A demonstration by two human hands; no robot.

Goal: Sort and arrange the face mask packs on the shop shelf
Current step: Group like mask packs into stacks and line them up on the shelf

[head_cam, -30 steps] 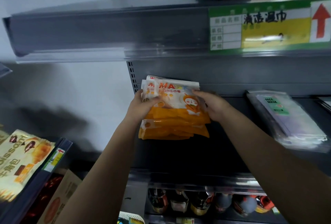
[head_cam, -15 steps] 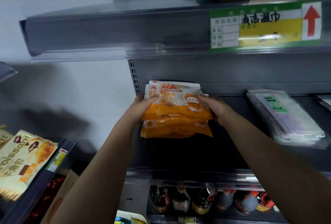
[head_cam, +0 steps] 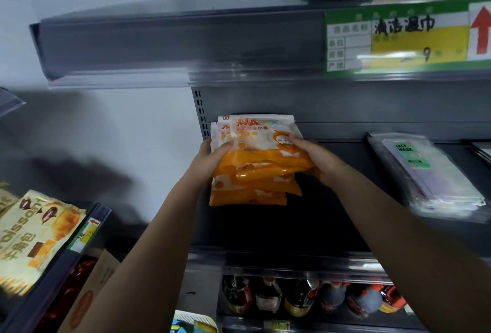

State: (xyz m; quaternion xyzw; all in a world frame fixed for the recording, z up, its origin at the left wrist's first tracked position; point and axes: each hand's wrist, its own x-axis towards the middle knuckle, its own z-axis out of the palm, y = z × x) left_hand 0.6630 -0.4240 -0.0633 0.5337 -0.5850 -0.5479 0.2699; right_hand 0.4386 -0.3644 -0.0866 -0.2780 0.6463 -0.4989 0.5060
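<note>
Down low, bottles (head_cam: 300, 298) sit under the dark shelf (head_cam: 265, 229). Above it, the left hand (head_cam: 210, 159) and right hand (head_cam: 317, 158) grip a stack of orange mask packs (head_cam: 255, 170) from both sides. Farther right lie clear mask packs (head_cam: 430, 178).

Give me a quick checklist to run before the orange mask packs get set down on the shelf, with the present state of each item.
1. Both hands on the bundle: ok. The left hand and right hand grip the orange mask packs from either side.
2. Packs squared up: not ok. Their edges are fanned and offset.
3. Landing spot: ok. The dark shelf below the bundle is bare.
4. Clearance from the clear mask packs: ok. A gap lies between them.
5. Bundle resting on the shelf: cannot tell.
6. Print facing forward: ok.
</note>
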